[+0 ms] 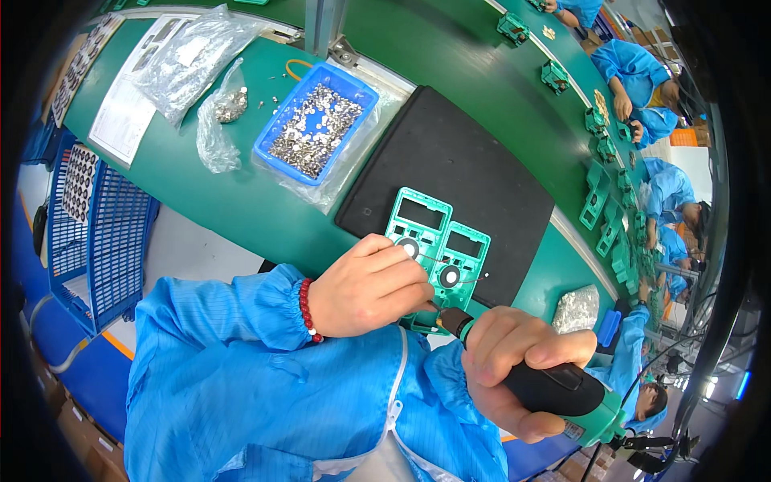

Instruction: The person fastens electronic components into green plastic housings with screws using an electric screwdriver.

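Note:
My right hand [514, 361] is wrapped round a black and green electric screwdriver [562, 392], its tip pointing left at the near end of the green plastic housings. Two such housings lie side by side, a left one [419, 210] and a right one [468, 241], on a black mat. Each has a rectangular window; a round black and white speaker [449, 276] with thin wires sits in the right one. My left hand [371, 287] is closed at the left housing's near part, fingertips by the screwdriver tip. Whatever those fingers pinch is hidden.
A blue tray [263, 153] of small metal screws stands beyond the mat [490, 153]. Plastic bags [197, 60] and a paper sheet [120, 120] lie far left. A blue crate [120, 241] stands left. Co-workers [634, 76] sit along the green conveyor [450, 48], which carries several green parts.

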Available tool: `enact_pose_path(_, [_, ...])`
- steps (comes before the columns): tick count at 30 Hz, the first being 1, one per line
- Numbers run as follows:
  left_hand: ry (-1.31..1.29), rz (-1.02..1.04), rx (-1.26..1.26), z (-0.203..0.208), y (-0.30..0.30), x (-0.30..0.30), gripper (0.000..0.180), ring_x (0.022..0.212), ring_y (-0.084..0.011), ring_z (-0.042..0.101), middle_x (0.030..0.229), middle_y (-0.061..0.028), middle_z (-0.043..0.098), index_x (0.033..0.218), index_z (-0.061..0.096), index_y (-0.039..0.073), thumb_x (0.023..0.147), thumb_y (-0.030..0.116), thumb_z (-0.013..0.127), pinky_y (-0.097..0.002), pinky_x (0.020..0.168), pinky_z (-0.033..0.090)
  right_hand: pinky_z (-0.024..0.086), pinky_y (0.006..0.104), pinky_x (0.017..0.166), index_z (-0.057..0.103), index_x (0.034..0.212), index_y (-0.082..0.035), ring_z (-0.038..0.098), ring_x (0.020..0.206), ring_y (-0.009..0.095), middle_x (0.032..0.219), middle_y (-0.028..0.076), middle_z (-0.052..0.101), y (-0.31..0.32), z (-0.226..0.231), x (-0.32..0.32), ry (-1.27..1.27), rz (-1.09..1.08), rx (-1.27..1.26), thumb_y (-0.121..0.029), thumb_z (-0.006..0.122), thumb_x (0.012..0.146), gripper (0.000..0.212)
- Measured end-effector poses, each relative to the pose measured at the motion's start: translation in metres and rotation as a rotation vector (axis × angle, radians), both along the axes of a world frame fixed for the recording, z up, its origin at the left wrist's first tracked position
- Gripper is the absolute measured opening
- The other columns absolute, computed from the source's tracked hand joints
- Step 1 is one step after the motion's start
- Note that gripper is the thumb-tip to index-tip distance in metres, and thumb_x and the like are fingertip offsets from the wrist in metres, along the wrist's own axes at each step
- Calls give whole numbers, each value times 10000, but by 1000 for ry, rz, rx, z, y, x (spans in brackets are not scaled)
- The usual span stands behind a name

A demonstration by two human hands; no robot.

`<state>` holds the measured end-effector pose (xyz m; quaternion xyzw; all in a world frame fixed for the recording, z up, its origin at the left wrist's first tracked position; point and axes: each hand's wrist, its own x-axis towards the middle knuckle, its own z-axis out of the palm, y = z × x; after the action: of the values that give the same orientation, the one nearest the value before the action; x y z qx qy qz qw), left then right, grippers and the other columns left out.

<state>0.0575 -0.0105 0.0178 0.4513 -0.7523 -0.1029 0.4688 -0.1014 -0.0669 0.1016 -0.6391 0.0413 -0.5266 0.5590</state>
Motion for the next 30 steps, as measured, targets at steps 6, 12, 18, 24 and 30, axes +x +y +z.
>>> enact_pose_path(6, [-4, 24, -35, -3, 1, -1, 241, 796, -147, 585, 898, 9, 632, 918, 680, 86, 738, 213, 776, -300, 734, 396, 406, 273, 425, 409, 1091, -41, 487, 457, 141, 654, 62, 551, -2, -4, 0, 19, 28, -11, -579, 635, 900, 614])
enact_pose_path(12, [-139, 8, -39, -2, 5, 5, 235, 861, -155, 586, 967, -15, 633, 969, 687, 66, 774, 196, 700, -313, 772, 423, 420, 273, 431, 420, 1094, -34, 507, 466, 154, 671, 68, 570, 0, -5, 2, 66, 32, -11, -557, 655, 896, 607])
enact_pose_path(18, [-183, -43, -23, -2, 5, 9, 250, 876, -151, 583, 964, -12, 615, 983, 680, 66, 772, 202, 687, -301, 778, 427, 436, 308, 424, 460, 1061, 37, 546, 486, 182, 655, 102, 594, 2, -15, 4, -82, 77, 60, -434, 815, 804, 643])
enact_pose_path(24, [-97, -69, 40, 4, -4, 23, 302, 889, -200, 594, 979, -51, 608, 1037, 652, 41, 763, 158, 702, -337, 796, 470, 451, 304, 449, 448, 1092, 17, 568, 514, 184, 682, 91, 591, -4, -21, 0, -30, 52, 35, -449, 800, 814, 647])
enact_pose_path(30, [-472, 430, 494, -1, -46, 110, 186, 890, -367, 636, 984, -162, 626, 966, 614, 8, 795, 78, 635, -445, 756, 527, 387, 285, 462, 430, 1074, 6, 500, 501, 154, 674, 97, 541, -8, -28, 1, -44, -106, 30, -521, 615, 934, 576])
